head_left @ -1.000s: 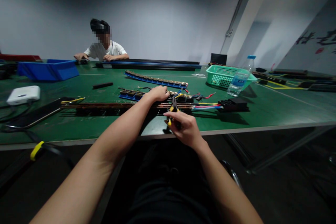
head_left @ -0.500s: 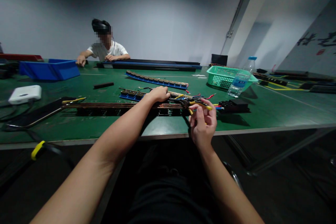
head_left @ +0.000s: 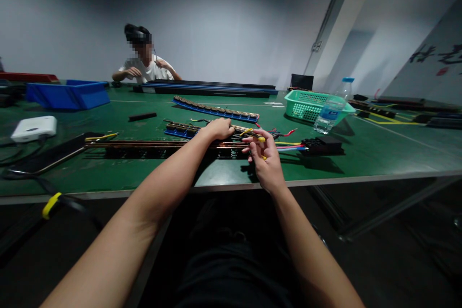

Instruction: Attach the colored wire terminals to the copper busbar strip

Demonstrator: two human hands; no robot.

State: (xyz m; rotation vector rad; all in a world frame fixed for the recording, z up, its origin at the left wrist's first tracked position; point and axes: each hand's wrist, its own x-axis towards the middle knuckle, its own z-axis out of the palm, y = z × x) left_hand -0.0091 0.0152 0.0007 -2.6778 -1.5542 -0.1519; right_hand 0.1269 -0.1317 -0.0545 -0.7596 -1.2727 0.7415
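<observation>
We had our left hand (head_left: 219,129) bent down over the blue-based strip (head_left: 176,131), just beyond the long copper-coloured rails (head_left: 162,144), and from the back of it we could not tell whether that grip was closed on anything. Our right hand (head_left: 267,161) had the yellow-handled pliers (head_left: 261,139) in its grip, fingers curled about the handles, at the rails' right-hand part. Those rails lay lengthwise near the front edge of the green desk (head_left: 378,154), coloured wires (head_left: 294,147) running from their right end to a black block (head_left: 322,146).
</observation>
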